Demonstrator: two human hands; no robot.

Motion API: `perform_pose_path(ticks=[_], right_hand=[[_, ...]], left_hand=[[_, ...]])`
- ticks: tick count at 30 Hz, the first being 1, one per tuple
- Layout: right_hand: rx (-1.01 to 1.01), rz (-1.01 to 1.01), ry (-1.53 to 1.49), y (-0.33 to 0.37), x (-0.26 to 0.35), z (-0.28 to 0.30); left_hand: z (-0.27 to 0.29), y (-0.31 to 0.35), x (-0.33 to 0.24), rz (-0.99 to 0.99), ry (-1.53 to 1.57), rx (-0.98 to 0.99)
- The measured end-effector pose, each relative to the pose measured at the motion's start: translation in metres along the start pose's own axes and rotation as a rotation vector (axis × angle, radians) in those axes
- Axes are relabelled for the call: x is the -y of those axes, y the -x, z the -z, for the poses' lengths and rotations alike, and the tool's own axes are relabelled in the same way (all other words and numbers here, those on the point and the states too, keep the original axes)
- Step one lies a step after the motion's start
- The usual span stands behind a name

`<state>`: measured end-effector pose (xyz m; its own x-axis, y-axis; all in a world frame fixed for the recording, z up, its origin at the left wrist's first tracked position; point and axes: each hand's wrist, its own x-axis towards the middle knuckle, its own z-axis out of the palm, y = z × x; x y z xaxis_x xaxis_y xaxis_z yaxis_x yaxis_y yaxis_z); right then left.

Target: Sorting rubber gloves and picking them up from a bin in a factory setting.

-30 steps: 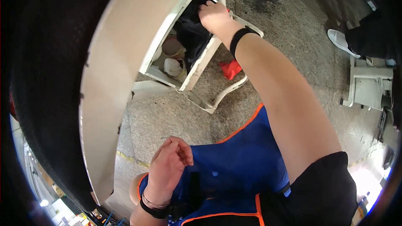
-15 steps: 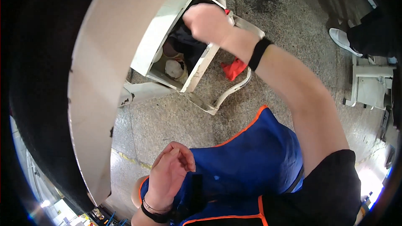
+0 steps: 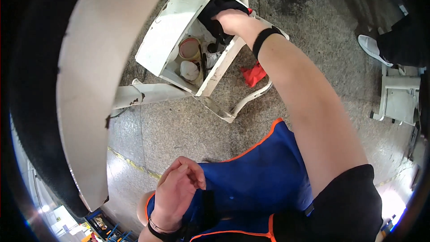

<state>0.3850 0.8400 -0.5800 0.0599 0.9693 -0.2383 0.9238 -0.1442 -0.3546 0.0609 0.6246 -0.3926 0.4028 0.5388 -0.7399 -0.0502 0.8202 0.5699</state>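
Observation:
My right hand reaches into an open white metal box and grips a bunched black cloth at its far end; the fingertips are hidden. In the box beside the cloth stand a round tub with a pinkish rim and a white rounded bundle. Dark slim tools lie next to them, too small to name. My left hand hovers over my lap, palm turned inward, fingers loosely bent and nothing in it.
A broad pale table edge curves down the left side. White frame legs carry the box. A red cloth hangs by the bent rail. Blue apron fabric covers my lap. Another person's shoe is at right.
My right hand has gone lower into the box. The black cloth has shifted toward the far end, uncovering more of the tub and tools. My left hand stays nearly still.

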Motion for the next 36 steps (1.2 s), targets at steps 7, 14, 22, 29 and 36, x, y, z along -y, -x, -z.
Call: perform_pose_path(ticks=[7,14,22,29,36], right_hand=[[-0.117,0.077,-0.143,-0.006,-0.009,-0.007],[-0.009,0.054,-0.329,-0.002,-0.011,0.001],[-0.310,0.222,-0.311,-0.016,-0.010,-0.030],[-0.284,0.396,0.207,-0.002,0.025,-0.026],[-0.301,0.071,-0.094,-0.007,-0.009,-0.038]], left_hand=[[0.015,-0.003,0.003,-0.016,0.026,-0.053],[0.016,-0.003,0.000,0.032,0.025,-0.009],[0.011,-0.005,0.000,0.015,0.021,-0.109],[0.010,-0.006,0.004,0.004,-0.021,-0.102],[0.001,-0.017,0.012,0.010,-0.055,-0.100]])
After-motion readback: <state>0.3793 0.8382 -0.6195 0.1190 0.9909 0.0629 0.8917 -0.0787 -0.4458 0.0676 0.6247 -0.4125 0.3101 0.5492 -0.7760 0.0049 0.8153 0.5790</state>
